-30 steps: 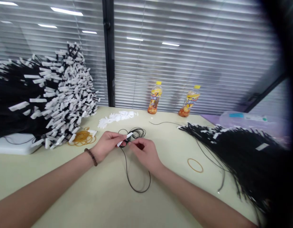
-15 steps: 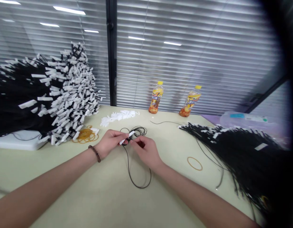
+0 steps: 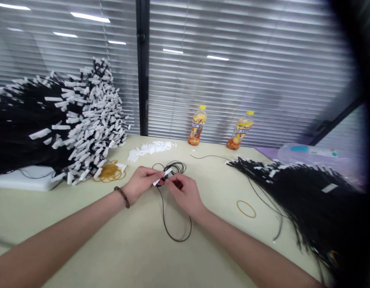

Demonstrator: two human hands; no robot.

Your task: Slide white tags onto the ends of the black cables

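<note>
Between my hands lies a coiled black cable, a loop of it hanging down toward me on the table. My left hand, with a beaded bracelet at the wrist, is closed on the cable near a white tag that sticks out past the thumb. My right hand pinches the same cable just to the right of the tag. The fingertips of both hands nearly meet, and they partly hide the cable there.
At left rises a big heap of white-tagged black cables, with yellow rubber bands beside it. White tags lie behind my hands. Two drink bottles stand near the blinds. More black cables and one rubber band are at right.
The whole view has shifted slightly, with the scene sitting a little lower. Both hands keep their hold on the cable; the white tag has turned or shifted slightly at the left thumb.
</note>
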